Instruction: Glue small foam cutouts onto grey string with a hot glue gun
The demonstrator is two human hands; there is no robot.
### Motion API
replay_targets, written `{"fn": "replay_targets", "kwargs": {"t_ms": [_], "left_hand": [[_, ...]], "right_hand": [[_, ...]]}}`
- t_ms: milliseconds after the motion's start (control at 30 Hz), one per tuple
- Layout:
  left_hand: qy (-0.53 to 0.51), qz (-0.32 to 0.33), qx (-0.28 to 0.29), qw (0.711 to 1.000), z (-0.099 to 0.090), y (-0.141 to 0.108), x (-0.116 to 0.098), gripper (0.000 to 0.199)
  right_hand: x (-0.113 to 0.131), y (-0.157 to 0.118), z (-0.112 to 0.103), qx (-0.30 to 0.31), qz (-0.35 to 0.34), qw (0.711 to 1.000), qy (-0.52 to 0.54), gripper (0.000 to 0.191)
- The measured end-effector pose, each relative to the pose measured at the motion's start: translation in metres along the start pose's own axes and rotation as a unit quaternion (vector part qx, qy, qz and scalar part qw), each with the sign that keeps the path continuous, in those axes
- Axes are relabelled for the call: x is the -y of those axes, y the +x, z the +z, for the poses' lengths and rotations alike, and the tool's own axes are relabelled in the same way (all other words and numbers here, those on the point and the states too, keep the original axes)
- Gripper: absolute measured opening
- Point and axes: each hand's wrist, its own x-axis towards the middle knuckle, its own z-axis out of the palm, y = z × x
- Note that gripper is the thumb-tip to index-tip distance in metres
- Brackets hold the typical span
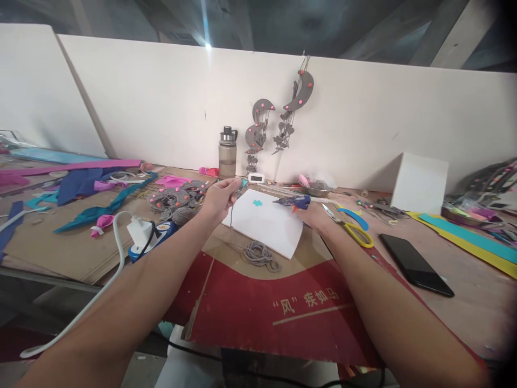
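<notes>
1. Pinching a small teal piece (244, 183), the fingers of the left hand (220, 198) are closed on it near the far left corner of a white board (274, 231).
2. Below those fingers a strand of gray cord (231, 215) hangs down; a loose coil (260, 255) of similar cord lies nearer the person, at the board's near edge.
3. Curled around a blue glue gun (299, 201), the fingers of the right hand (313, 215) grip it at the board's right side, its nozzle pointing toward the left fingers.
4. Between the two sets of fingers, a teal flower (257, 203) lies flat on the board, just beyond the nozzle tip.
5. Beyond the left fingers stand a water bottle (227, 156) and a small white clock (256, 178); to their left lies a gray bundle (177, 196) with pink dots.
6. Right of the right fingers, yellow-handled scissors (358, 236) lie near, with a black phone (416, 264) farther right on the table (464, 323).
</notes>
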Motion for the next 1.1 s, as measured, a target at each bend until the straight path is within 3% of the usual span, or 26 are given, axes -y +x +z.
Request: {"fn": "replay_targets", "kwargs": {"t_ms": [133, 267, 467, 700, 1100], "left_hand": [[-0.024, -0.018, 0.006, 1.000, -0.002, 0.002, 0.001, 0.034], [-0.037, -0.039, -0.008, 0.999, -0.005, 0.004, 0.005, 0.034], [-0.013, -0.054, -0.025, 0.998, -0.006, 0.005, 0.016, 0.033], [0.018, -0.055, -0.017, 0.998, -0.005, 0.003, 0.023, 0.029], [-0.016, -0.073, -0.027, 0.997, 0.006, -0.005, 0.017, 0.033]], "right_hand": [[0.019, -0.005, 0.002, -0.039, -0.007, 0.986, 0.162, 0.030], [0.042, -0.022, 0.001, -0.072, -0.089, 0.960, 0.254, 0.034], [0.065, -0.060, -0.001, 0.009, -0.196, 0.919, 0.342, 0.024], [0.060, -0.083, 0.004, 0.026, -0.269, 0.928, 0.258, 0.017], [0.059, -0.084, 0.007, 0.040, -0.273, 0.938, 0.208, 0.011]]}}
